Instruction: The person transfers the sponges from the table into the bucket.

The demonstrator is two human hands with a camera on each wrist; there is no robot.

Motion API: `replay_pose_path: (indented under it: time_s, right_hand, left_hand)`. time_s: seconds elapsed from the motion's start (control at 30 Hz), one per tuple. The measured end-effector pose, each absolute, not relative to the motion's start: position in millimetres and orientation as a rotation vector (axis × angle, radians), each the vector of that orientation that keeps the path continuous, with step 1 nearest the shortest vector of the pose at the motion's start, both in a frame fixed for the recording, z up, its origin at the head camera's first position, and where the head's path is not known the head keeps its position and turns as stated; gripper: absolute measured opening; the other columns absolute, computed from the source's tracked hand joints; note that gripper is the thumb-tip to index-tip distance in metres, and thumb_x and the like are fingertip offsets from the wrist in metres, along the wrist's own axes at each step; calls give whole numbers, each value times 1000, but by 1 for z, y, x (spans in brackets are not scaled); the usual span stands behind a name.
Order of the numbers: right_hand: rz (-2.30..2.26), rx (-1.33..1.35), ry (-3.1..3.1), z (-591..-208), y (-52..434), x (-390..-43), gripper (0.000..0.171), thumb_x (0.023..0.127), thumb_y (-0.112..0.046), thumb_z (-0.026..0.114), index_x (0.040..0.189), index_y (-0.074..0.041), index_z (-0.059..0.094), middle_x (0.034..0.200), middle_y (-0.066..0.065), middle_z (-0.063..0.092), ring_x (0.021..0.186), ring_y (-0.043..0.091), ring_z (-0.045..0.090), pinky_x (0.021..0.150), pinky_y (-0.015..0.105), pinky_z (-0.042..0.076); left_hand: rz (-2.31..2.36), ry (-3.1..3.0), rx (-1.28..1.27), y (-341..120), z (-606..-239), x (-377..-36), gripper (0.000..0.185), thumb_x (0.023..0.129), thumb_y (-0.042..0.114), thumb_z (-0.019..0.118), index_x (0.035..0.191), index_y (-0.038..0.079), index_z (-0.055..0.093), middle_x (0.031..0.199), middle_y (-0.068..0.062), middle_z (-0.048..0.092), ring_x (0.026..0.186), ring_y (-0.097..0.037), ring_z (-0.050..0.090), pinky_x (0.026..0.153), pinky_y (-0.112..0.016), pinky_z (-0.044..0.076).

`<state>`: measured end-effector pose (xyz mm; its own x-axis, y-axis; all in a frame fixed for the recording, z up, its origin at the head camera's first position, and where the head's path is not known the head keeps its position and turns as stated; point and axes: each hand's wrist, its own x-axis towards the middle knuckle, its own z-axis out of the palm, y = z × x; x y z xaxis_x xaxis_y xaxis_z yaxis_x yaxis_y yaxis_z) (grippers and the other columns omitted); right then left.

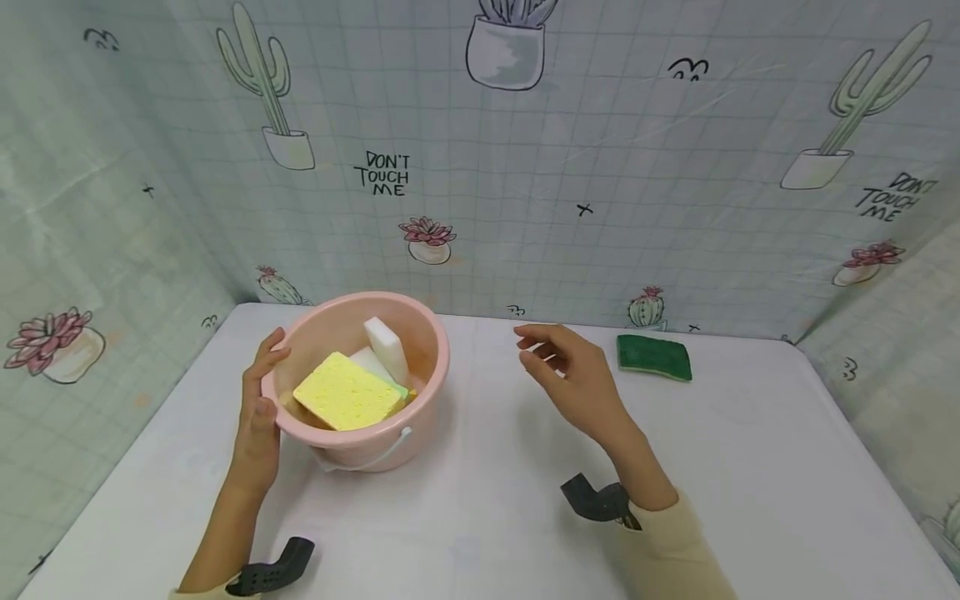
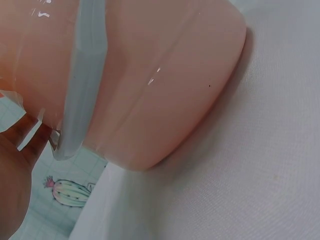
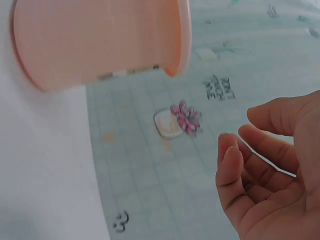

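A pink bucket [image 1: 420, 417] with a pale handle [image 2: 86, 75] stands on the table's left half. Inside it lie a yellow sponge [image 1: 348, 392], a white block-shaped sponge [image 1: 386, 346] and other partly hidden pieces, one with a light green edge. My left hand [image 1: 258, 425] rests against the bucket's left side, fingers and thumb touching it near the rim. Loosely bent and holding nothing, my right hand [image 1: 573, 375] hovers over the table, right of the bucket. A green scouring sponge [image 1: 654, 357] lies flat on the table just beyond that hand.
The white table [image 1: 480, 500] reaches back to a hanging cloth [image 1: 525, 167] printed with cactus drawings. Similar cloth hangs along the left and right sides. A dark strap-like mount [image 1: 600, 500] sits on each wrist.
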<state>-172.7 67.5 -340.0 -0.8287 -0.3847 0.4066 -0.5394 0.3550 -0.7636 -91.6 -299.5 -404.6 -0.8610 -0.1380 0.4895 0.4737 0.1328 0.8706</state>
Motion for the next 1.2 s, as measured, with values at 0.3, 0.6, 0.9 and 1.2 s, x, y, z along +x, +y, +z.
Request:
replay_pose_path:
  time_s: [0.3, 0.6, 0.9, 1.2]
  right_hand:
    - [1454, 702, -2485, -344, 107, -172, 31, 94, -12, 61, 125, -6, 61, 106, 5, 65, 91, 18, 60, 73, 23, 50]
    - [1362, 574, -2497, -338, 134, -177, 29, 93, -3, 59, 121, 4, 60, 105, 19, 65, 87, 21, 60, 69, 17, 48]
    - [1402, 385, -2509, -377, 175, -205, 35, 96, -22, 59, 129, -10, 59, 118, 10, 62, 97, 5, 54, 78, 19, 43]
    - [1190, 219, -2524, -404, 205, -214, 39, 95, -21, 60, 130, -4, 57, 121, 13, 57, 102, 23, 54, 80, 22, 41]
  left_hand:
    - [-1768, -1978, -317, -295, -402, -93, 61, 95, 45, 46, 142, 8, 34, 157, -3, 13, 142, -26, 13, 111, -34, 25]
    - [-1737, -2019, -272, -292, -397, -92, 64, 94, 48, 47, 142, 8, 34, 157, 0, 14, 143, -25, 13, 111, -36, 24]
    - [-1752, -1994, -299, -296, -400, -92, 62, 94, 46, 47, 142, 8, 34, 157, -3, 13, 142, -26, 13, 109, -29, 28]
    - [-1753, -1976, -316, -298, -404, -93, 61, 95, 44, 47, 141, 7, 35, 157, -5, 13, 142, -26, 14, 106, -25, 30]
